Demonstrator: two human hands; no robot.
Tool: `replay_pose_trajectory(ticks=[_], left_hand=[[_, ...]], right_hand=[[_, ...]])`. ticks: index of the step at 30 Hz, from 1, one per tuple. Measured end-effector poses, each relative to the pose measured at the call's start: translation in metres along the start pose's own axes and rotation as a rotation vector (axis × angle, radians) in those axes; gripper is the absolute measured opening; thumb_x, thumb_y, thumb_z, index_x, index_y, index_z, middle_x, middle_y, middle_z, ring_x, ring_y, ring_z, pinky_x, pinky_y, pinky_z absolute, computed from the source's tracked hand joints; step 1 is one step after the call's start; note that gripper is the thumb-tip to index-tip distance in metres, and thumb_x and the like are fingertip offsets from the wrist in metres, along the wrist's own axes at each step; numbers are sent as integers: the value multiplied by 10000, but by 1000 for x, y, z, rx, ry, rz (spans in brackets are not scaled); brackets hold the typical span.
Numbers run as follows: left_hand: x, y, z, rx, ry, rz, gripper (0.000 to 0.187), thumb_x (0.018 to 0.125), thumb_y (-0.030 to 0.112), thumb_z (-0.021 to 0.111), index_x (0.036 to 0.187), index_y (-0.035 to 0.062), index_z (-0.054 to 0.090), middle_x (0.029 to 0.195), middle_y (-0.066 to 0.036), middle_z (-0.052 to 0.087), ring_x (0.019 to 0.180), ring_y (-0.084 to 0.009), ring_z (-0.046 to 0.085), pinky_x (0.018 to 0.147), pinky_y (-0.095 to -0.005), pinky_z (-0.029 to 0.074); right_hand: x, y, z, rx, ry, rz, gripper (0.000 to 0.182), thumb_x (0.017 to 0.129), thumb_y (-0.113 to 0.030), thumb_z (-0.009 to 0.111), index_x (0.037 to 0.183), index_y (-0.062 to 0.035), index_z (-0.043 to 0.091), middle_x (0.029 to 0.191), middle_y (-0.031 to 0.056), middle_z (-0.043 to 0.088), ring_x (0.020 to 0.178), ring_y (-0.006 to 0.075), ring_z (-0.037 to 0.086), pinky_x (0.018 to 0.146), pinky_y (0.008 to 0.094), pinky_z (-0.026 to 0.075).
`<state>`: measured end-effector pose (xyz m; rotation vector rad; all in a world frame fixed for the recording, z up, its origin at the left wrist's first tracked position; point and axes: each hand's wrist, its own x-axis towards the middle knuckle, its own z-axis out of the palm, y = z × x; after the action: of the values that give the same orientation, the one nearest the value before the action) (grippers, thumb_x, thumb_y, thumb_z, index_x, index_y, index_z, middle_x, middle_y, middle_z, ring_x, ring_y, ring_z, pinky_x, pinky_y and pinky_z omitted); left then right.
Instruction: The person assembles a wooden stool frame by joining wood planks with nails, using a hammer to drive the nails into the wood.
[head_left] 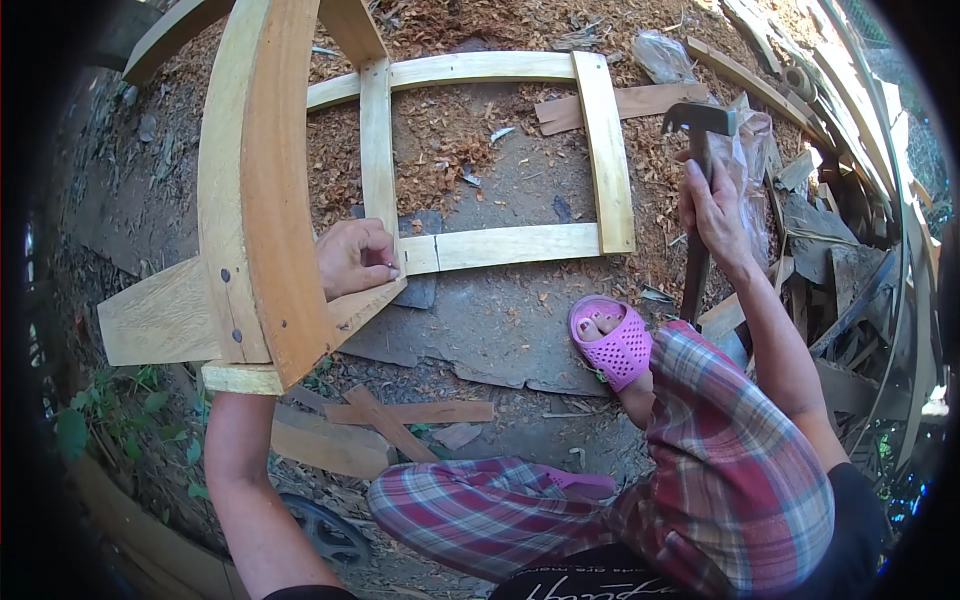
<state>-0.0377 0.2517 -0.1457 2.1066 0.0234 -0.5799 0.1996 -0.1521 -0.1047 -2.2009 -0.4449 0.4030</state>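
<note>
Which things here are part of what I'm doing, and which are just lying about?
Apparently part of the job:
hammer, gripped in your right hand
wooden frame, with your left hand at a joint; anything pinched there is too small to tell

Seemingly just lying about:
loose crossed boards
clear plastic
scrap wood pile
wood shavings

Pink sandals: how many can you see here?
2. One pink sandal shows clearly on a foot, below and left of the hammer held in the right hand. The other sandal lies lower, partly hidden by the plaid trouser leg.
</note>
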Motion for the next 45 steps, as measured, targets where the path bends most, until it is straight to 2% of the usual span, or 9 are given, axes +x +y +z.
replay_pose_trajectory(ticks=[1, 5, 11, 17, 20, 23, 27, 31, 45], left_hand=[[1, 1, 0, 14, -9, -3, 102, 745, 75, 743, 774, 39, 653, 783, -35, 556, 780, -156, 565, 693, -289, 445], [6, 6, -5, 79, -50, -6, 108, 720, 90, 733, 763, 34, 652, 773, -60, 573, 757, -205, 588, 681, -315, 461], [4, 20, -5, 128, -25, -33, 106, 711, 97, 735, 752, 33, 660, 779, -78, 584, 757, -238, 620, 677, -350, 486], [3, 19, -5, 208, -23, -13, 124, 717, 121, 743, 747, 34, 661, 797, -83, 582, 768, -253, 620, 682, -357, 489], [2, 23, -7, 225, -51, -75, 133, 720, 134, 748, 745, 37, 661, 797, -84, 579, 772, -262, 616, 682, -362, 487], [-4, 13, 3, 200, 74, -1, 138, 718, 130, 754, 754, 34, 663, 800, -86, 578, 768, -252, 610, 679, -364, 483], [-5, -16, 12, 75, 94, 32, 150, 712, 124, 765, 764, 26, 663, 804, -86, 578, 757, -239, 605, 673, -363, 478], [-7, -22, 19, 5, 150, 33, 160, 716, 115, 769, 781, 17, 660, 800, -85, 578, 746, -227, 598, 673, -357, 480], [-6, -40, 25, -279, 229, 80, 253, 715, 129, 808, 879, 22, 648, 818, -79, 600, 778, -190, 600, 667, -346, 476]], right_hand=[[-7, -18, 9, 269, -267, 163, 289, 1021, -311, 499, 1130, -44, 509, 657, 10, 490, 533, 109, 492, 477, 277, 410], [-28, -54, 64, 278, -675, 278, 307, 1031, -364, 469, 1006, -62, 513, 653, -28, 475, 532, 65, 482, 455, 233, 376], [-43, -76, 121, 62, -938, -97, 393, 1038, -389, 418, 1101, -18, 531, 723, 142, 566, 704, 273, 610, 670, 416, 481], [-40, -102, 139, 171, -920, 34, 346, 1035, -359, 443, 1094, -22, 496, 728, 113, 571, 670, 209, 615, 618, 372, 503], [-34, -107, 133, 523, -1030, 274, 394, 984, -252, 588, 1251, -37, 393, 686, 37, 529, 542, 102, 583, 448, 251, 478], [-35, -115, 134, 189, -915, 68, 453, 994, -270, 566, 1325, -32, 371, 695, 56, 543, 498, 105, 564, 440, 260, 474], [-39, -100, 151, 4, -795, -353, 478, 1015, -277, 499, 1388, -17, 351, 730, 161, 576, 633, 293, 624, 603, 408, 497], [-50, -129, 152, 116, -815, -445, 396, 1012, -232, 467, 1330, -29, 350, 737, 253, 604, 752, 441, 644, 670, 518, 485], [-47, -117, 173, -27, -925, -324, 400, 992, -214, 483, 1319, -20, 363, 738, 258, 608, 769, 450, 637, 679, 520, 489]])
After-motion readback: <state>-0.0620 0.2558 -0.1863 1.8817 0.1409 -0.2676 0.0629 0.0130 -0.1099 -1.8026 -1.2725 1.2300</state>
